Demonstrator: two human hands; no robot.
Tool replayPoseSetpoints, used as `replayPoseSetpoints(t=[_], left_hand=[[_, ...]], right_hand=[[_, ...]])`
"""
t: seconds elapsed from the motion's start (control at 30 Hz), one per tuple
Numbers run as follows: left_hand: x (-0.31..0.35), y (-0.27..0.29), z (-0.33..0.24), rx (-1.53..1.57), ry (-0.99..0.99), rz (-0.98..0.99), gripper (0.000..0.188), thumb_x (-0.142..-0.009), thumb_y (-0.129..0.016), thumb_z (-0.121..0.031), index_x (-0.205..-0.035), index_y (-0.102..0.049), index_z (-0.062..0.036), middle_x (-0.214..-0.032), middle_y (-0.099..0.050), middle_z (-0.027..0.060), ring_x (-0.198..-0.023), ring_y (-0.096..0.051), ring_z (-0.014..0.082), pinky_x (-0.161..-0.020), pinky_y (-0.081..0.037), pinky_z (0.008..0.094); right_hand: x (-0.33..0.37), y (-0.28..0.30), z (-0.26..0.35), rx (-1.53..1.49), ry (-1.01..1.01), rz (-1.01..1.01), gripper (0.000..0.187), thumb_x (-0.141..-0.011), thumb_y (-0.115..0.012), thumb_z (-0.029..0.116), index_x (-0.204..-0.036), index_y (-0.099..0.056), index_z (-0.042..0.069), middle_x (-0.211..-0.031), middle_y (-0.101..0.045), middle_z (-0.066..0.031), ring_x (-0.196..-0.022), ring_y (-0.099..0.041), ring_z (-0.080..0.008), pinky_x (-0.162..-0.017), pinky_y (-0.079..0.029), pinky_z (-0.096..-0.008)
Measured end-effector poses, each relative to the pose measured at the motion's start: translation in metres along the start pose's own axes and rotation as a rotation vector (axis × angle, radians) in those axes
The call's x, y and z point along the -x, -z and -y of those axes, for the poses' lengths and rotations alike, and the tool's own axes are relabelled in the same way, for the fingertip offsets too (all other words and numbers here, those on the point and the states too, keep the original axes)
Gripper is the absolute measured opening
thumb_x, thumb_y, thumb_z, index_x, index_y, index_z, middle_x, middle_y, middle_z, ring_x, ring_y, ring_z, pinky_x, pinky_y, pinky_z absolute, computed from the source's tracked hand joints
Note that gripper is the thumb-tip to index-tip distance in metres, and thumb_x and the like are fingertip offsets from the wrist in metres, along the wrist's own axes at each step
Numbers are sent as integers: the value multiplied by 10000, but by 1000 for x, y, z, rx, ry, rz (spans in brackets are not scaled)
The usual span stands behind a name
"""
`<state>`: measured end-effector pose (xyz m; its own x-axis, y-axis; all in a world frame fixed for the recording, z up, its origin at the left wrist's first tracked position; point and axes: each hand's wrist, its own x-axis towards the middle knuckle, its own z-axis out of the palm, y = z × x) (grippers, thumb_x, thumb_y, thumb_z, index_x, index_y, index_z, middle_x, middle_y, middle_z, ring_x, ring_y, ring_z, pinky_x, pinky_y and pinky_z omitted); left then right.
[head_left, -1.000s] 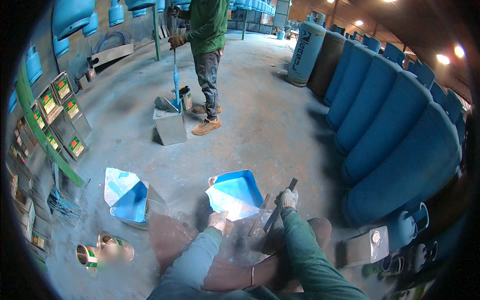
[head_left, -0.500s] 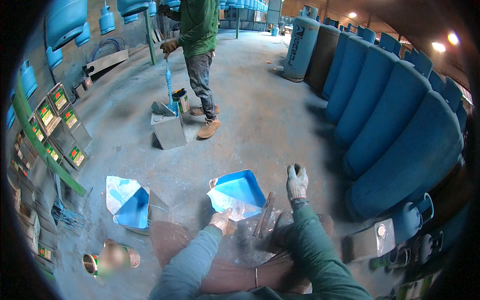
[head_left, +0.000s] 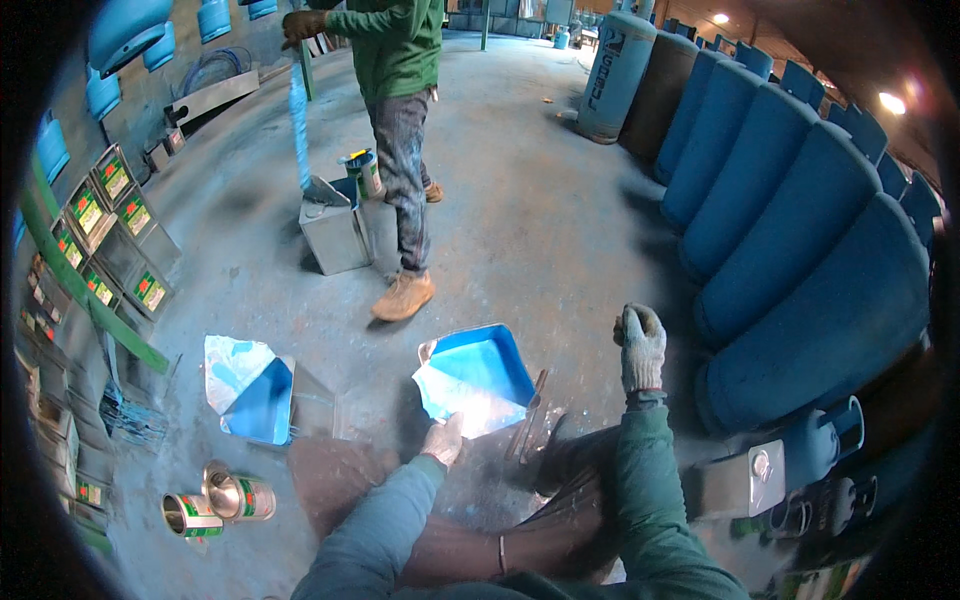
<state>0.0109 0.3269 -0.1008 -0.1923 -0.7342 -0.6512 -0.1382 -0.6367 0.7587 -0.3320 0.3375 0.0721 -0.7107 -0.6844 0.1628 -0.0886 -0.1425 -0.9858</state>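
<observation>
My left hand [head_left: 443,440], in a pale work glove, is closed on the near edge of a bent-back metal flap [head_left: 462,400]. The flap belongs to a cut-open square tin [head_left: 487,360] with a blue-coated inside, in front of my knees. To the right of the tin, my right hand [head_left: 641,345], also gloved, is raised with its fingers curled in. Whatever it may hold is hidden. Two thin dark metal bars [head_left: 526,420] lie beside the tin, near my right leg.
A second opened blue tin [head_left: 258,405] stands left, with round cans [head_left: 238,495] nearer me. Ahead, a person in green [head_left: 400,140] lifts a blue-dripping stick [head_left: 299,130] by a square can [head_left: 335,235]. Large blue cylinders [head_left: 800,220] line the right; a closed metal tin [head_left: 745,482] stands near.
My right hand has moved up and to the right, away from the tin. My left hand stays at the flap. The other person has stepped nearer and raised the stick higher.
</observation>
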Motion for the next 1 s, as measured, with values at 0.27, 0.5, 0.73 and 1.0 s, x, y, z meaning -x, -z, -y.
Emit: replayPoseSetpoints(t=[0.27, 0.5, 0.73, 1.0], left_hand=[[-12, -5, 7, -69, -65, -75, 456, -977, -572, -402, -862, -652, 32, -626, -625, 128, -444, -543, 238, -432, -422, 402], [13, 5, -16, -104, 79, 89, 678, -1010, -458, -597, -781, -641, 14, -607, -609, 130, -425, -527, 248, -427, -415, 407], [121, 63, -85, -290, -302, -132, 602, -982, -606, -503, -749, -719, 40, -661, -692, 167, -641, -645, 260, -661, -514, 454], [195, 317, -176, -176, -583, -1766, 966, -725, -878, -541, -1393, -497, 43, -1331, -522, 296, -1173, -583, 422, -1016, -481, 493]], right_hand=[[3, -3, -6, -35, -37, -53, 239, -1000, -634, 181, -1134, -674, -13, -902, -676, -52, -745, -604, -120, -648, -498, -269], [-5, 4, -19, -222, -61, -169, 177, -1028, -598, 235, -1019, -695, 88, -781, -660, -40, -649, -619, -149, -584, -527, -326], [-5, -3, -14, -325, -36, -201, 338, -1055, -589, 443, -1059, -670, 115, -820, -644, -5, -677, -610, -145, -591, -507, -328], [-12, -3, -29, -435, -205, -5, 324, -1061, -590, 431, -1029, -651, 114, -769, -608, -3, -622, -569, -134, -538, -440, -290]])
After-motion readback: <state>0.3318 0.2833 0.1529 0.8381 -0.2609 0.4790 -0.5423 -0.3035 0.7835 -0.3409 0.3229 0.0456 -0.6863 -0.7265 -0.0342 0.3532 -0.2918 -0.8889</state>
